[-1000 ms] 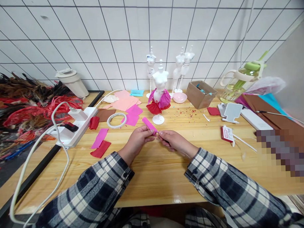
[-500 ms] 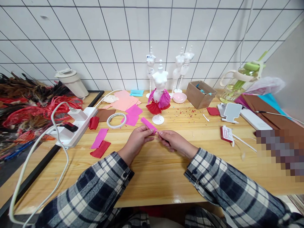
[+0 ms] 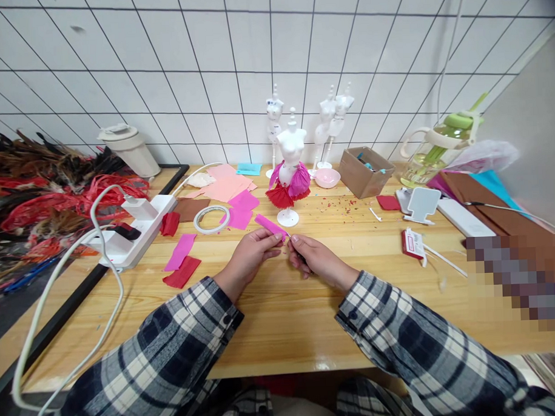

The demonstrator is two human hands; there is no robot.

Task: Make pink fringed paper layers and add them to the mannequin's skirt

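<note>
My left hand (image 3: 256,252) is closed, pinching a folded strip of magenta crepe paper (image 3: 268,224) between thumb and fingers. Small dark-handled scissors (image 3: 301,257) are in my closed right hand (image 3: 313,255), largely hidden by the fingers. Their thin metal tip meets the near end of the strip. Just beyond my hands stands a white mini dress form (image 3: 292,144) on a round base, wearing a magenta and red pleated paper skirt (image 3: 299,180). To the left lie a roll of white tape (image 3: 195,220), magenta paper pieces (image 3: 180,250) and a red paper piece (image 3: 183,272).
More white dress forms (image 3: 328,118) stand behind, near a pink bowl (image 3: 327,178) and a cardboard box (image 3: 366,171). A power strip (image 3: 144,234) with looping cables and a heap of feathers (image 3: 54,197) occupy the left. A phone stand (image 3: 422,203) and bottle (image 3: 434,148) are right.
My right hand has turned slightly, so the dark scissor handle now shows beneath the fingers. The magenta strip stays pinched in my left hand. The view has shifted slightly.
</note>
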